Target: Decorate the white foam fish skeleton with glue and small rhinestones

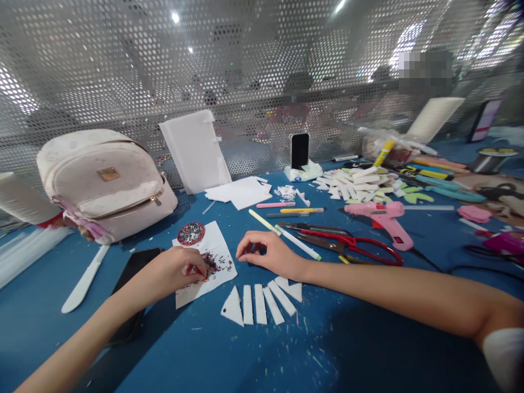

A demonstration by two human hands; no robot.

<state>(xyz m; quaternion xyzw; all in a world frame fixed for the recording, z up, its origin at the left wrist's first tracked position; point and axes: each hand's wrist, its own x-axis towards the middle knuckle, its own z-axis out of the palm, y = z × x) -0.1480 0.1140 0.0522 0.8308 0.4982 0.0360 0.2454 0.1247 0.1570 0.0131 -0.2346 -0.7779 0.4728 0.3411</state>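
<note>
My left hand [186, 266] has its fingers pressed together over a pile of small dark and coloured bits [213, 263] on a white paper sheet [190, 295]; what the fingertips hold is too small to name. My right hand [270, 254] rests on the blue table just right of the sheet, its fingers curled and thumb near the index finger; whether anything is between them cannot be seen. A red-rimmed round dish of glittery bits [190, 233] sits at the sheet's upper left. Below my hands, white foam strips [260, 304] and pointed end pieces [233, 307] lie in a fish-like row.
A dark phone [131, 273] lies under my left forearm, beside a white plastic knife [84, 284]. Red-handled scissors [368, 245], markers [301, 243] and a pink glue gun [380, 215] are right. Behind stand a white backpack [106, 185] and an upright phone [299, 151].
</note>
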